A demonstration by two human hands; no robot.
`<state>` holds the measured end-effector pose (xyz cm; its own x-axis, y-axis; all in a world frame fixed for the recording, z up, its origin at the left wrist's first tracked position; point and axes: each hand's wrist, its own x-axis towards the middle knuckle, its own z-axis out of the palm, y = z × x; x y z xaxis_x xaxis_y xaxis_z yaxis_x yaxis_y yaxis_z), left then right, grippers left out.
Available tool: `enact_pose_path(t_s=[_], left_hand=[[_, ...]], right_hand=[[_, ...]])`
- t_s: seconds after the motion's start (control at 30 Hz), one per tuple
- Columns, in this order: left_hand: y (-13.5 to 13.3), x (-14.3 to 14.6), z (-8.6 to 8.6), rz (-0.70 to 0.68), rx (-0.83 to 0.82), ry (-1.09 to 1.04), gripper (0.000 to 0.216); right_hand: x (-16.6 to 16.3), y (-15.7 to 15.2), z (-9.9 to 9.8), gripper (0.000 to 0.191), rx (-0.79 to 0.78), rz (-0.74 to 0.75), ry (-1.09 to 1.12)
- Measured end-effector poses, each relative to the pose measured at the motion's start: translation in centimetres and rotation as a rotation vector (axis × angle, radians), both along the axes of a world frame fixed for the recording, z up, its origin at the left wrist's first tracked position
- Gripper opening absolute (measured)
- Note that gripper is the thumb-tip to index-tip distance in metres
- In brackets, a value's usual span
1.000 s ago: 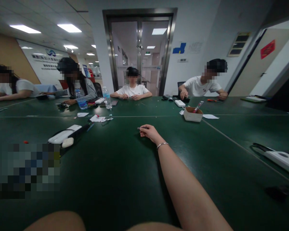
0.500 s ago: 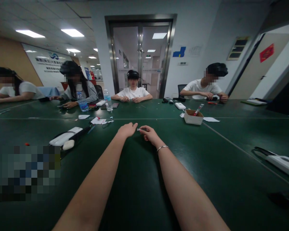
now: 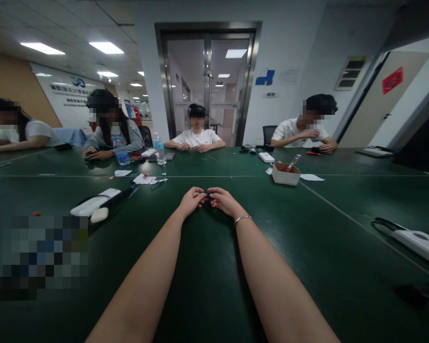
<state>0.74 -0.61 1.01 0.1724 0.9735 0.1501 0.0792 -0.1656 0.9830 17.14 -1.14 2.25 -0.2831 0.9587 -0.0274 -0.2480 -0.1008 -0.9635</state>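
Above the green table, my two hands meet at their fingertips. My right hand, a silver bangle at its wrist, pinches a small dark object. My left hand has its thumb and fingers closed on the other end of that object. Fingers cover most of it, so its kind cannot be made out.
Left lie white devices with a dark cable, and paper scraps. A small open box holding a slim tool stands ahead right. Another white device lies far right. Bottles and several seated people are across the table.
My left hand has closed its fingers and come onto the small object, which my right hand held alone before. A person at the right has raised one hand towards the face.
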Motion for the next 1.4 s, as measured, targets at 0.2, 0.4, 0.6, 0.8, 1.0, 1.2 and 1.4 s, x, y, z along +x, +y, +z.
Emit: enact_pose_path(t_s=[0.2,0.4,0.6,0.8,1.0,1.2,1.4], left_hand=[[-0.7,-0.7,0.8,-0.003,0.025,-0.092,0.037],[-0.5,-1.0,0.7,0.000,0.035,-0.087,0.041],[-0.3,-1.0,0.4,-0.007,0.033,-0.088,0.041],[0.1,-1.0,0.1,-0.008,0.012,-0.076,0.044],[0.9,-1.1,-0.7,-0.029,0.013,-0.052,0.041],[0.9,-1.2,-0.5,0.011,0.012,0.043,0.039],[0.9,-1.0,-0.2,0.014,-0.001,0.084,0.044]], right_hand=[[0.0,0.2,-0.3,0.014,-0.013,0.004,0.041],[-0.1,0.5,-0.7,0.025,0.049,-0.019,0.010],[0.0,0.5,-0.8,0.033,0.076,-0.043,0.014],[0.3,0.2,-0.7,0.032,0.069,-0.024,0.033],[0.4,0.2,-0.6,0.029,0.067,-0.014,0.020],[0.3,0.3,-0.7,0.025,0.074,-0.012,-0.008],[0.3,0.3,-0.7,0.023,0.070,0.009,-0.018]])
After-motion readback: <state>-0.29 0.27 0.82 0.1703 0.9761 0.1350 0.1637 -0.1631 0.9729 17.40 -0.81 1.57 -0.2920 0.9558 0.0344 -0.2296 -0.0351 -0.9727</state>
